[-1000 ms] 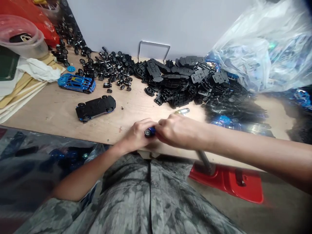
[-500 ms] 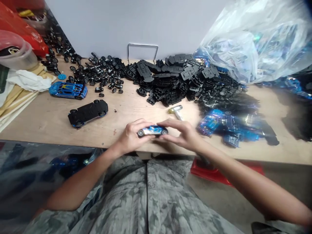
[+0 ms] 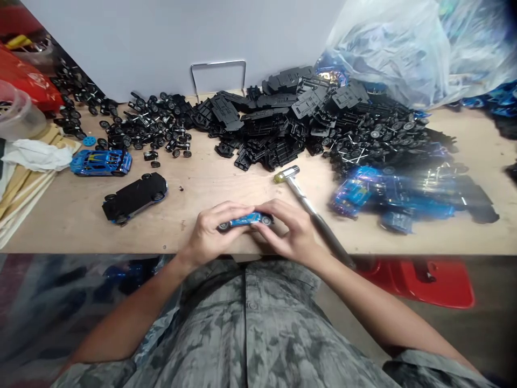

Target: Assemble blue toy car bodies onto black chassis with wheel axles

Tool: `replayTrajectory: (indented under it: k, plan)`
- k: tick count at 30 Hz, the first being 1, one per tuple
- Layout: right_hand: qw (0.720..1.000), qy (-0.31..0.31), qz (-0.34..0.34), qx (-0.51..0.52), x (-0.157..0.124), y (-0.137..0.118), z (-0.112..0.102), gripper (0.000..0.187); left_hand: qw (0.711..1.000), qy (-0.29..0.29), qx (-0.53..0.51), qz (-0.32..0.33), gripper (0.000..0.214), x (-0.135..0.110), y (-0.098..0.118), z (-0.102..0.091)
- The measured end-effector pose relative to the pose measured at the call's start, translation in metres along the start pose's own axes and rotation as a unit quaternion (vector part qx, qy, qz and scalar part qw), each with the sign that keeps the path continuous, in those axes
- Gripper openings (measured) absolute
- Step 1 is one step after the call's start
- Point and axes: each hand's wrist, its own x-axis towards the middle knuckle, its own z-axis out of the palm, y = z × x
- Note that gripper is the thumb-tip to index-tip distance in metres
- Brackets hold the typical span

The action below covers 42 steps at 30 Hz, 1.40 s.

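Between my two hands, just over the table's front edge, is a small blue toy car [image 3: 245, 220], its side with two wheels facing me. My left hand [image 3: 212, 229] is closed on its left end, thumb below and fingers above. At the other end my right hand [image 3: 286, 226] grips it in the same way, fingertips on top and thumb underneath. Parts of the car are hidden by my fingers. A hammer [image 3: 301, 196] with a yellowish tip lies just right of my right hand, its dark handle reaching past the table edge.
Black chassis plates [image 3: 278, 121] are heaped at the back, wheel axles [image 3: 149, 121] to their left. An upside-down toy car [image 3: 135, 198] and a blue toy car [image 3: 100, 162] lie left. Blue car bodies [image 3: 355, 191] lie right, partly smeared. A plastic bag [image 3: 388, 54] stands behind.
The car has tipped in my hands, now showing more blue and less silvery glare. My view has shifted, so more of the hammer and of the red stool below shows.
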Motion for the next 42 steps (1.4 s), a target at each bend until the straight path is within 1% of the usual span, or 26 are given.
replayTrajectory:
  k: [2,3,5,7,9,11,13,14,16,18,20,22,25,28,31,35,42]
  plan:
    - [1.000,0.027,0.000,-0.010,-0.002,0.002,0.005,0.020,1.000,0.004,0.003,0.005,0.031,0.001,0.000,0.000]
    - [1.000,0.029,0.000,-0.011,-0.003,0.003,0.007,0.021,1.000,0.004,0.004,0.006,0.031,0.001,0.000,0.000]
    - [1.000,0.017,0.000,-0.007,-0.004,0.005,0.007,0.025,1.000,-0.007,0.009,0.003,0.032,0.002,0.001,-0.002]
    - [1.000,0.005,-0.015,-0.011,-0.005,0.007,0.003,0.032,1.000,-0.021,0.020,-0.008,0.034,0.004,0.003,-0.004]
    - [0.998,-0.009,-0.053,-0.031,-0.005,0.008,-0.003,0.036,0.999,-0.035,0.032,-0.022,0.035,0.005,0.005,-0.007]
    - [0.992,-0.037,-0.107,-0.059,-0.002,0.008,-0.011,0.033,0.998,-0.039,0.040,-0.031,0.033,0.006,0.006,-0.009]
    - [0.985,-0.071,-0.141,-0.075,0.004,0.005,-0.018,0.027,0.998,-0.044,0.042,-0.034,0.031,0.007,0.006,-0.010]
    - [0.984,-0.085,-0.140,-0.077,0.008,0.004,-0.021,0.025,0.997,-0.046,0.043,-0.035,0.031,0.007,0.006,-0.010]
    - [0.985,-0.110,-0.112,-0.071,0.018,0.000,-0.025,0.021,0.997,-0.049,0.050,-0.042,0.030,0.007,0.005,-0.010]
    - [0.984,-0.143,-0.087,-0.069,0.028,-0.005,-0.029,0.020,0.995,-0.047,0.063,-0.064,0.032,0.006,0.004,-0.010]
    - [0.975,-0.187,-0.084,-0.089,0.038,-0.010,-0.033,0.021,0.992,-0.047,0.071,-0.093,0.033,0.004,0.004,-0.010]
    - [0.958,-0.239,-0.084,-0.131,0.048,-0.016,-0.035,0.022,0.990,-0.052,0.068,-0.110,0.032,0.004,0.004,-0.010]
    - [0.924,-0.313,-0.079,-0.206,0.059,-0.025,-0.035,0.023,0.990,-0.058,0.053,-0.115,0.030,0.003,0.004,-0.011]
    - [0.893,-0.363,-0.077,-0.255,0.067,-0.033,-0.034,0.023,0.991,-0.061,0.043,-0.109,0.029,0.003,0.002,-0.012]
    - [0.884,-0.381,-0.061,-0.263,0.072,-0.037,-0.033,0.025,0.992,-0.066,0.036,-0.098,0.029,0.001,-0.001,-0.012]
    - [0.886,-0.387,-0.055,-0.249,0.076,-0.035,-0.034,0.028,0.993,-0.068,0.023,-0.091,0.028,0.000,-0.003,-0.011]
    - [0.889,-0.394,-0.051,-0.228,0.078,-0.033,-0.037,0.025,0.993,-0.072,0.015,-0.093,0.027,0.002,-0.002,-0.012]
